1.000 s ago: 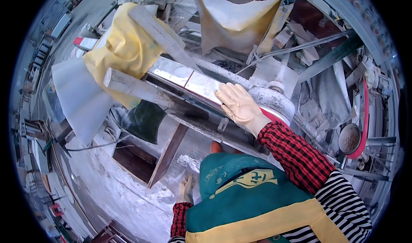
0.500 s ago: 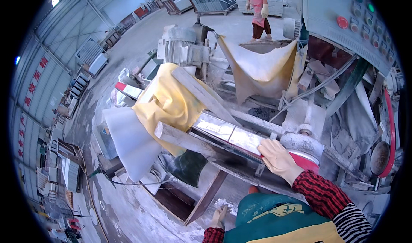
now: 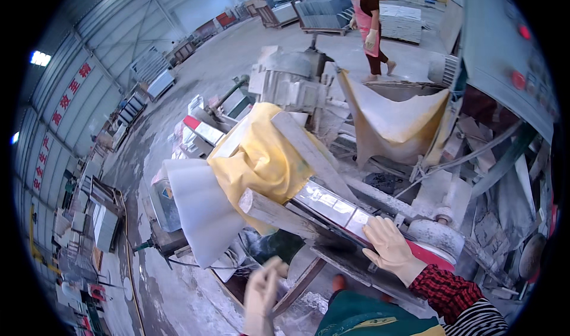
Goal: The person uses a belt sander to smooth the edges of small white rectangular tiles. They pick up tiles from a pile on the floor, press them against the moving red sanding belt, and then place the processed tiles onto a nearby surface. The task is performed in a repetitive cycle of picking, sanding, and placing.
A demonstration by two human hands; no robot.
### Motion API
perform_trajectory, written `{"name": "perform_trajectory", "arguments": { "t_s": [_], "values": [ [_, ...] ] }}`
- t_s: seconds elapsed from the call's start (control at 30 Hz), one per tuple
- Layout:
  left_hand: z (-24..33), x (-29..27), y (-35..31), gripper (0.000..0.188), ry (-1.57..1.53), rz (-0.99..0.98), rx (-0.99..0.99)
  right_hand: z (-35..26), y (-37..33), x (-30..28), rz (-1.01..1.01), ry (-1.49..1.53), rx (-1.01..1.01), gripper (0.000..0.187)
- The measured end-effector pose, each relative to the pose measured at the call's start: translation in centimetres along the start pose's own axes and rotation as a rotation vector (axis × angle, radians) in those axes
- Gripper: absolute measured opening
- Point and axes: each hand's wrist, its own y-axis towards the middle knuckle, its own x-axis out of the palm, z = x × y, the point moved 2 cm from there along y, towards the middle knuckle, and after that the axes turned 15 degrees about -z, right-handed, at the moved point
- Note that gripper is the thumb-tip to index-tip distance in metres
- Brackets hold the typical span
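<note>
My right hand, in a pale glove, lies with fingers spread on the near end of a row of shiny pale tiles. The tiles rest end to end on a narrow red belt that runs around a dusty wheel. Their far end goes under a yellow cloth draped over the machine. My left hand, also gloved, hangs raised left of the belt, touching nothing. Its fingers are slightly blurred but look loosely apart, and nothing shows in them.
Two worn timber beams flank the row. A white sheet hangs at the left, and a dusty motor stands behind. A control panel juts in at upper right. Farther off walks a person in a pink apron.
My left hand has risen from low beside my apron toward the machine. My right hand stays at the tiles, which reach less far along the belt. The view has shifted, and the person has walked on.
</note>
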Motion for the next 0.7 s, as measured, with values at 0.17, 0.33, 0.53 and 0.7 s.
{"name": "perform_trajectory", "arguments": {
  "t_s": [0.17, 0.33, 0.53, 0.7],
  "values": [
    [5.7, -5.0, 2.5, 0.035, 0.142, 0.116, 0.121, 1.2, 4.4, 0.5, -0.11, -0.111, -0.003, 0.072],
    [-10.9, -7.3, -5.6, 0.037, -0.227, -0.132, -0.22, 0.5, 4.0, 1.6, -0.134, -0.115, 0.073, 0.068],
    [-19.8, -14.9, -9.6, 0.038, -0.168, -0.026, -0.306, 0.0, 3.4, 8.0, -0.049, -0.276, 0.333, 0.096],
    [-24.7, -24.6, -14.0, 0.039, -0.319, -0.003, -0.227, -0.9, 4.9, 10.2, 0.038, -0.335, 0.709, 0.108]
  ]
}}
